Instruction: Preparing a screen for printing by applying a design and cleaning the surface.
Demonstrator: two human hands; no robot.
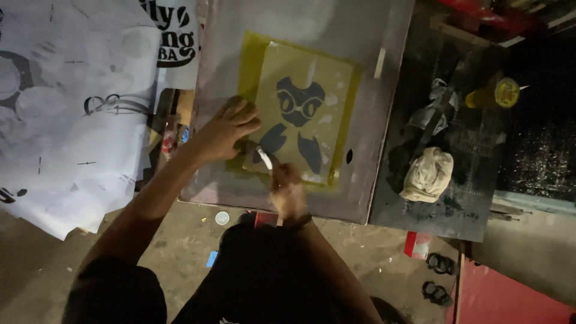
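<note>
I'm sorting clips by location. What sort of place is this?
Probably a screen-printing workshop: a framed printing screen with a dark stencil design, printed paper sheets beside it, and an ink-stained side table with rags.

Bare frame border (360, 198) around stencil (300, 114).

Head cam, single view. Worn on the person's head, looks steeply down over both forearms onto a printing screen (300, 114) lying flat on a workbench (438, 198); approx. arm's reach away. Left hand (225, 129) and right hand (287, 191) sit near frame centre. Floor (180, 246) fills the lower edge, white printed sheets (72, 108) the left. No 2nd view, so no overlap.
</note>
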